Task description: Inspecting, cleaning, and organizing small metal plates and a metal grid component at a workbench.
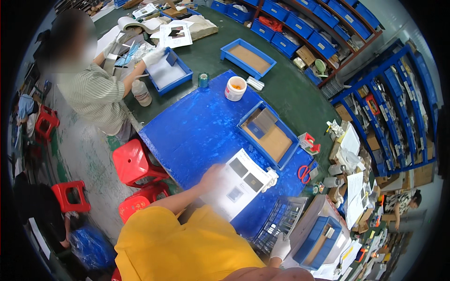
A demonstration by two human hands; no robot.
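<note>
Two hands are well apart: the blurred left hand [212,178] at the left edge of a printed sheet [251,177] on the near bench [187,126], the gloved right hand [281,247] at a dark openwork crate [276,222]. Whether either grips, I cannot tell. Red-handled scissors [304,174] lie right of the sheet.

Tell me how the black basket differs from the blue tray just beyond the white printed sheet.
The black basket has openwork sides; the blue tray has solid walls. The basket is dark; the tray is blue with a tan bottom. The gloved right hand is at the basket; the tray stands untouched. Both are open-topped containers.
</note>
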